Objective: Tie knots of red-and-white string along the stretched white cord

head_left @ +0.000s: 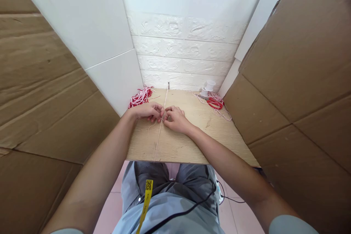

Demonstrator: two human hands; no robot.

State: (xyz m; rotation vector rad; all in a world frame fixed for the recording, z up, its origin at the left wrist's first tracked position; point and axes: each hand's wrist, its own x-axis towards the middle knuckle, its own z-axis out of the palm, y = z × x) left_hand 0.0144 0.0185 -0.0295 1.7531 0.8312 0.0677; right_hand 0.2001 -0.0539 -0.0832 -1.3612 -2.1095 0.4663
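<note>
A pale cord [158, 138] runs taut over the wooden tabletop, from a small dark hook [168, 85] at the wall to the front edge. My left hand [151, 111] is just left of the cord, its fingers pinched on a thin thread whose loose end [151, 126] curls onto the wood. My right hand [175, 118] lies just right of the cord, thumb and fingertips closed on the thread beside it. The fingertips of both hands nearly meet at the cord. They hide how the thread lies around it.
A bundle of red and white cords [140, 97] lies at the back left. Red-handled scissors [214, 103], white spools [210, 85] and loose pink-white cord [224, 113] are at the back right. Cardboard panels [274, 73] flank both sides, with a white brick-patterned wall [186, 49] behind.
</note>
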